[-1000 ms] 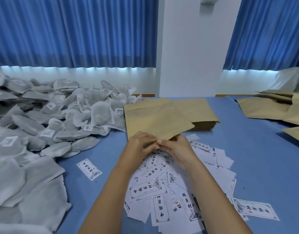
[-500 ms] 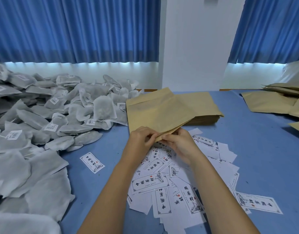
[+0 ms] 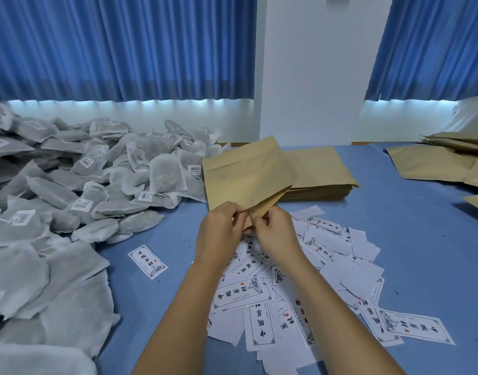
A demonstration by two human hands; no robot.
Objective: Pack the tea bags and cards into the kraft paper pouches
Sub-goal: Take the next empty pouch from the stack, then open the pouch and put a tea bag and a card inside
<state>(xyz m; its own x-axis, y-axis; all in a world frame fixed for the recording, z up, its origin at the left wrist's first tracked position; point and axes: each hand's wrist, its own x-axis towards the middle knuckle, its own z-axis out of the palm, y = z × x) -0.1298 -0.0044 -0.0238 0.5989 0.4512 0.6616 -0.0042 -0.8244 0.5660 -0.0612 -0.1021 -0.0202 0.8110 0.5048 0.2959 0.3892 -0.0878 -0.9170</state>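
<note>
On my feed the blue table (image 3: 394,253) takes up most of the view, and the frame cuts off its near and side edges. Blue curtains (image 3: 124,50) hang behind it on either side of a white pillar (image 3: 313,77). The heap of tea bags (image 3: 70,198) covers the left of the table and runs out of view at the left and bottom; many bags are buried, and I cannot read their small labels. The cards (image 3: 241,293) lie in an overlapping spread in the near middle, several hidden under the person's forearms. More pouches (image 3: 435,163) sit at the far right, clipped by the frame. A stack of kraft pouches (image 3: 321,171) rests mid-table behind the cards, its left part covered by the one kraft pouch (image 3: 246,180) held up, tilted, in front of it. The left hand (image 3: 218,231) and right hand (image 3: 275,234) meet at that pouch's near lower corner, both pinching the paper with curled fingers; the fingertips are partly hidden, and I cannot tell whether the mouth is parted. A lone card (image 3: 148,261) lies apart, between the heap and the left forearm.
</note>
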